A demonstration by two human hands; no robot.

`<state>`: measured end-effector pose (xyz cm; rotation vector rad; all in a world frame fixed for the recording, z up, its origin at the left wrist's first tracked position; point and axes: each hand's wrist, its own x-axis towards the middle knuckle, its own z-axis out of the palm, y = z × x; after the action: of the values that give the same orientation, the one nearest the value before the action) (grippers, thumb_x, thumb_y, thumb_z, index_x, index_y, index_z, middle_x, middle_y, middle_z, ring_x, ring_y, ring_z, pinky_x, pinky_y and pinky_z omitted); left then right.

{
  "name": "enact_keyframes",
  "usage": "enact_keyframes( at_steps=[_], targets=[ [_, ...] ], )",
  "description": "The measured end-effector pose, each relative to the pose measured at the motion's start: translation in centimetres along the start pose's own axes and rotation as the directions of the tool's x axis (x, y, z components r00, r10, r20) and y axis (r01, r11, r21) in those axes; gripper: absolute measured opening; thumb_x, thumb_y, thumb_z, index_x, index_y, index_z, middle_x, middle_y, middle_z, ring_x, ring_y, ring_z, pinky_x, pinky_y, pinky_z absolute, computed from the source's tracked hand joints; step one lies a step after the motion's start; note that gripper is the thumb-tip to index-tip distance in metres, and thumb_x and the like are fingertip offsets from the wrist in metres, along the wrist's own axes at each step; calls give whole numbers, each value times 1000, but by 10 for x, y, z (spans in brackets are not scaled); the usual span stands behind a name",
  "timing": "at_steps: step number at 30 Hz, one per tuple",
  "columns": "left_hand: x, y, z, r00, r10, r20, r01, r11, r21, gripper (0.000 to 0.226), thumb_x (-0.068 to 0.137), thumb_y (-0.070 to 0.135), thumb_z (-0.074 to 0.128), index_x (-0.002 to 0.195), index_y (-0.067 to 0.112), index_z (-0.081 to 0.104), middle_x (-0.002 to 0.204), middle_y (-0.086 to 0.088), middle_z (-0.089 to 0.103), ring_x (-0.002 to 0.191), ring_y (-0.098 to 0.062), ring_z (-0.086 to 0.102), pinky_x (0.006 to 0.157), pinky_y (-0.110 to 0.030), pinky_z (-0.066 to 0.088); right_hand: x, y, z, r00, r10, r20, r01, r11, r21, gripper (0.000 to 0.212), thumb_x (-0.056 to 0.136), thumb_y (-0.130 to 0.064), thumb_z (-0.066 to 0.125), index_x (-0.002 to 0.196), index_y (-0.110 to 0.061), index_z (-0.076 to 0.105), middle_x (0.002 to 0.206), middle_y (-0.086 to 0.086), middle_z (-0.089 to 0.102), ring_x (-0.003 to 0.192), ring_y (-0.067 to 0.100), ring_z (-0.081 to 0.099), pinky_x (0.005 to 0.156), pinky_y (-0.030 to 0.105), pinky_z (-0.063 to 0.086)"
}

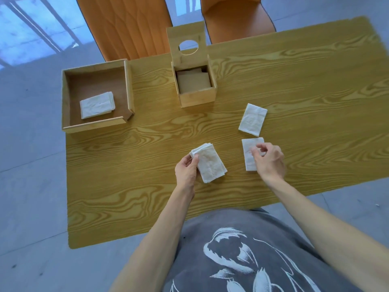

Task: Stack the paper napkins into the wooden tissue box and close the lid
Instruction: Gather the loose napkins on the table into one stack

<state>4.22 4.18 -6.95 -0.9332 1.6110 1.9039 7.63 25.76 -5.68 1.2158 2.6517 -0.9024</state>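
The wooden tissue box stands at the table's far middle, its lid with a round hole swung up and back. Inside it lie folded napkins in shadow. My left hand holds a small stack of white napkins by its left edge, flat on the table. My right hand pinches the right edge of a single folded napkin lying on the table. Another folded napkin lies free just beyond it.
A shallow wooden tray sits at the far left with a napkin stack inside. Two orange chairs stand behind the table. The table's near edge runs just before my body.
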Motion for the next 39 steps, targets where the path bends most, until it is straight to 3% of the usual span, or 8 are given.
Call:
enact_keyframes(
  at_steps=[4,7,14,19,22,27,32,39],
  targets=[
    [-2,2,9,999,-10,38,9,1000,22,25,97,24,62,119,13,65,110,-7,74,102,-23,72,94,-44,57,4,6,-6,994,111,15,-111,993,-33,52,89,-53,62,126,-16,58,127,11,56,111,30,58,84,38,46],
    [-3,3,12,999,-15,52,14,999,29,27,98,24,61,121,12,63,105,-6,74,91,-19,72,86,-39,60,6,7,-6,988,145,57,-141,987,-73,53,87,-53,64,125,-17,57,129,11,53,115,31,55,83,38,44],
    [-6,3,8,998,-47,51,46,999,16,23,99,24,59,120,15,60,101,-4,73,84,-15,71,76,-32,60,3,6,-2,993,108,52,-106,993,-46,39,85,-39,74,113,-17,60,121,10,60,112,30,57,92,43,48],
    [-5,4,7,997,-60,56,59,998,20,24,99,26,59,121,15,61,100,-4,73,84,-16,71,78,-34,60,1,6,-7,994,70,86,-79,992,103,38,86,-26,74,119,-14,59,106,6,71,100,26,65,81,34,48],
    [-5,6,8,997,-59,57,58,998,29,24,100,26,57,120,15,61,97,-2,73,82,-15,71,76,-33,60,3,8,-12,989,-31,144,4,983,183,28,89,-28,71,112,-13,70,101,4,73,93,22,66,78,31,49],
    [-6,7,9,998,-50,42,49,998,38,29,100,28,56,125,13,62,95,-1,73,81,-14,70,70,-31,59,2,-5,-10,902,-116,417,-159,807,568,19,88,-18,73,107,-14,71,101,7,76,94,23,73,78,35,60],
    [-7,8,11,999,-42,28,41,999,34,31,99,29,58,124,11,62,98,-5,73,83,-17,71,65,-27,59,-10,-28,7,781,-249,573,-160,807,569,24,88,-15,74,109,-7,71,99,7,77,87,16,74,70,22,59],
    [-9,8,13,999,-53,11,53,999,4,33,98,31,58,125,12,62,105,-11,74,89,-22,72,67,-29,59,-10,-35,31,756,-254,603,-122,851,511,20,86,-11,76,103,-4,71,95,13,76,84,22,72,70,23,60]
  ],
)
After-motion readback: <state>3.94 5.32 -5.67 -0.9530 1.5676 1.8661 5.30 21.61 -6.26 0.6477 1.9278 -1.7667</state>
